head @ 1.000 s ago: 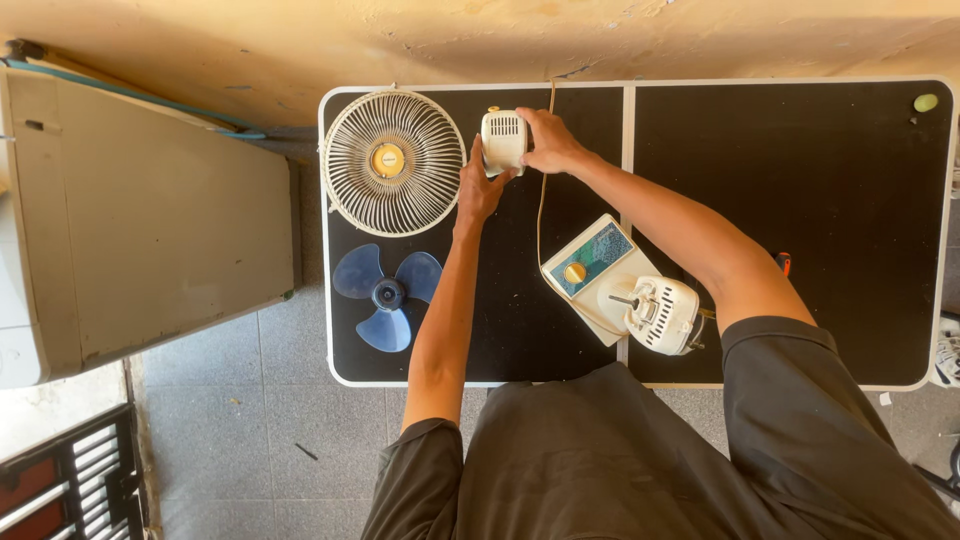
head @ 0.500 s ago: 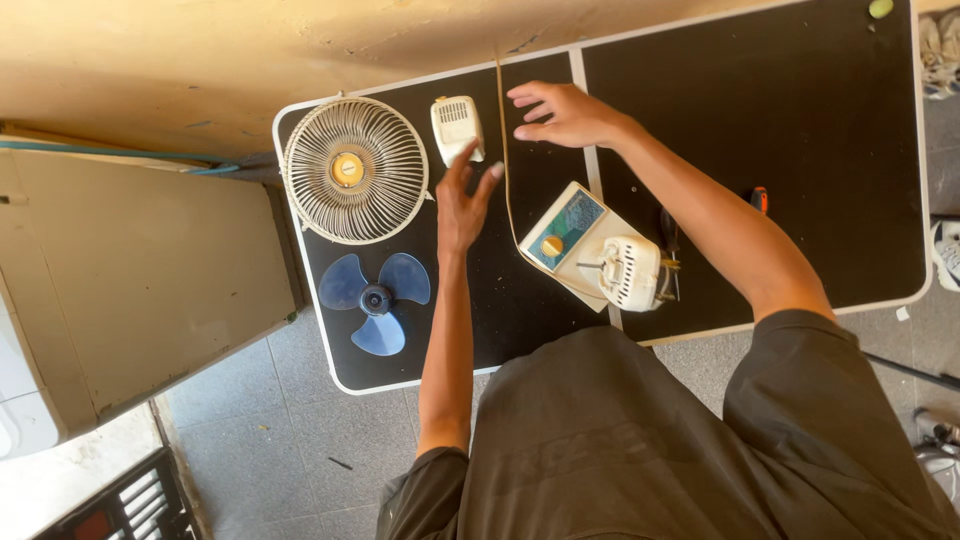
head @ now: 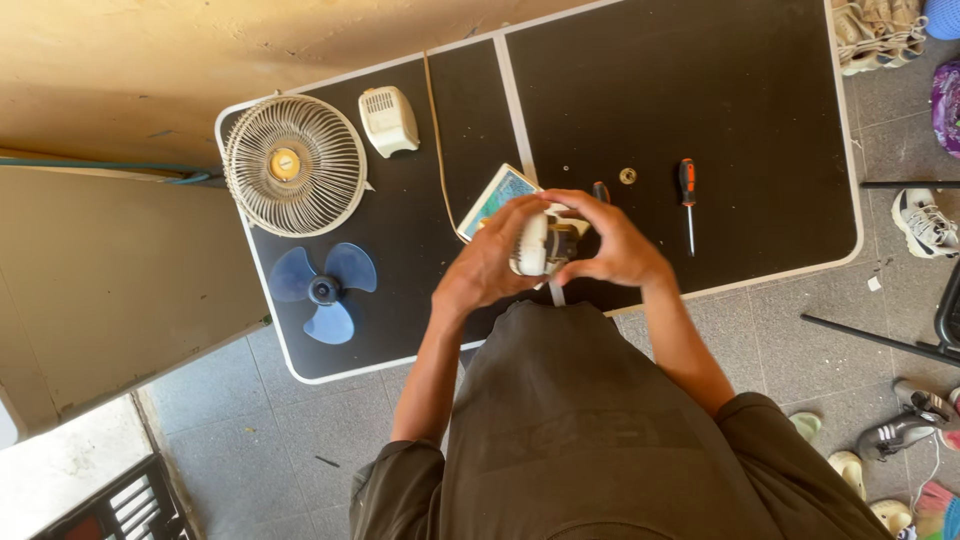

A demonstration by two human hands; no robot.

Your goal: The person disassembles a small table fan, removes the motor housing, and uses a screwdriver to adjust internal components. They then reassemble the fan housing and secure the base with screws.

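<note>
Both my hands close around a white fan motor unit (head: 533, 243) held just above the near edge of the black folding table (head: 700, 90). My left hand (head: 488, 262) grips its left side, my right hand (head: 612, 240) its right side. A white strip hangs below the unit. Under my hands lies the fan's base with a blue and white panel (head: 497, 194). On the table's left stand a round white fan grille (head: 294, 165), a blue three-blade propeller (head: 323, 290) and a small white rear cover (head: 388, 120).
An orange-handled screwdriver (head: 688, 198), a small ring nut (head: 627, 176) and a cord (head: 434, 130) lie on the table. Shoes (head: 925, 220) are scattered on the tiled floor at right. A beige cabinet top (head: 90, 270) stands left of the table.
My hands left the white rear cover at the table's far side and came back to pick up the motor unit. The camera view shifted.
</note>
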